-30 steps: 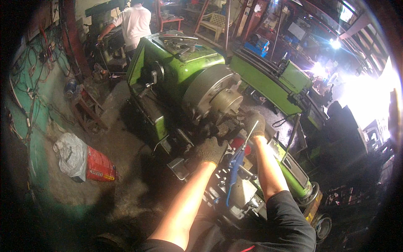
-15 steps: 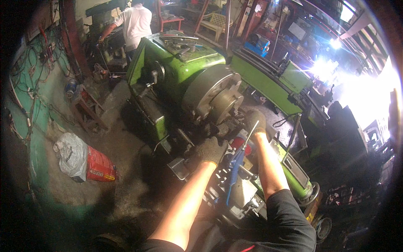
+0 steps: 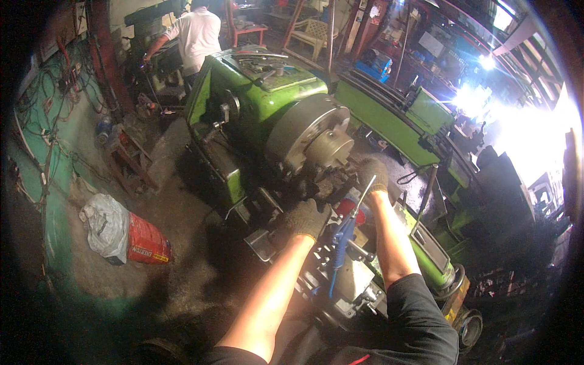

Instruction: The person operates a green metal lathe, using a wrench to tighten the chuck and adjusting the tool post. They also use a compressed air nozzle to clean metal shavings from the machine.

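Bagged sack: a white plastic bag around a red sack (image 3: 125, 234) lies on the dusty floor, well off to the left of both hands and out of reach.
Other person: someone in a white shirt (image 3: 198, 33) stands at another machine far behind, hands kept to that bench.
Lathe: the big green metal lathe (image 3: 255, 103) carries a round grey steel chuck (image 3: 316, 140) facing the worker, just ahead of both hands.
Left hand: the gloved left hand (image 3: 306, 219) rests just below the chuck, fingers curled down over a dark part of the carriage; I cannot tell whether it grips or only presses.
Blue lever: a blue-handled metal lever (image 3: 340, 240) stands just right of the left hand, between the two forearms; neither hand is on it.
Red knob: a small red round piece (image 3: 350, 207) sits between the hands, close to the right wrist.
Right hand: the gloved right hand (image 3: 372, 173) is up at the lower right edge of the chuck, fingers closed around a thin bright metal rod (image 3: 364, 198) that slants down toward the wrist.
Progress: I'd judge the work is at the setting-up stage. Nothing long shows sticking out of the chuck, and both hands are at the tool post area, so any cutting looks yet to come.
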The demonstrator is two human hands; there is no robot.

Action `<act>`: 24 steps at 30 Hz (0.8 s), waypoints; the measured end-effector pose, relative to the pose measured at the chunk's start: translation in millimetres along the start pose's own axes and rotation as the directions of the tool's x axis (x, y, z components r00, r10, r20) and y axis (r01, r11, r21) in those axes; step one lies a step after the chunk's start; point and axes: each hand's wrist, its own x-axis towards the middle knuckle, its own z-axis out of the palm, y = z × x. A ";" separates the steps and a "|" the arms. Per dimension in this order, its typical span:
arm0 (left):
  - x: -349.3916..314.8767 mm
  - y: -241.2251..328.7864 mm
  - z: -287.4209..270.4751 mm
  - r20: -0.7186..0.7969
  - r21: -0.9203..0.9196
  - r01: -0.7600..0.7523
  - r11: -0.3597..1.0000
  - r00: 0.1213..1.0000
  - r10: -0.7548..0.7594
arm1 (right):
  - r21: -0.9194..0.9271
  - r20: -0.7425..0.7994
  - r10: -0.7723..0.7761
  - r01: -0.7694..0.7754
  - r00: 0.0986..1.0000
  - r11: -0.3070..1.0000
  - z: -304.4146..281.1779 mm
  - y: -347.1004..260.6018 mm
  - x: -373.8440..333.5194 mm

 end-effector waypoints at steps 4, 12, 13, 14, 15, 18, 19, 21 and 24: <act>-3.2 7.8 -5.6 0.026 -0.014 -0.021 1.000 0.999 0.021 | -0.021 -0.097 -0.059 0.057 0.993 0.998 22.2 28.9 11.6; -2.9 15.0 -3.0 0.026 -0.032 -0.019 0.999 0.999 0.020 | -0.186 -0.018 -0.205 0.198 0.979 0.962 30.7 58.4 18.2; -4.9 8.6 -8.8 0.010 -0.022 0.003 1.000 1.000 -0.003 | -0.163 -0.006 -0.209 0.205 0.978 0.965 26.8 31.5 12.0; -7.1 2.7 -14.2 -0.006 -0.013 0.026 1.000 1.000 -0.026 | -0.141 0.007 -0.212 0.211 0.977 0.967 22.0 4.3 4.8; -5.2 3.3 -11.1 -0.003 -0.012 0.024 1.000 1.000 -0.025 | -0.146 0.003 -0.200 0.198 0.980 0.969 6.1 -7.1 0.0; -1.0 7.8 -3.4 0.007 -0.013 0.006 1.000 1.000 -0.005 | -0.171 -0.042 -0.223 0.213 0.974 0.962 16.0 18.7 1.9; -2.2 4.8 -4.9 0.001 -0.007 0.010 1.000 1.000 -0.010 | -0.158 -0.010 -0.177 0.173 0.984 0.972 10.5 4.0 -1.5; -2.7 2.2 -6.0 0.002 -0.003 0.012 1.000 1.000 -0.012 | -0.147 0.049 -0.072 0.078 0.996 0.986 -5.7 -15.4 -9.0; -1.0 3.3 -2.8 0.007 -0.011 0.002 1.000 1.000 -0.002 | -0.098 -0.009 -0.117 0.115 0.993 0.988 8.5 -1.3 -6.5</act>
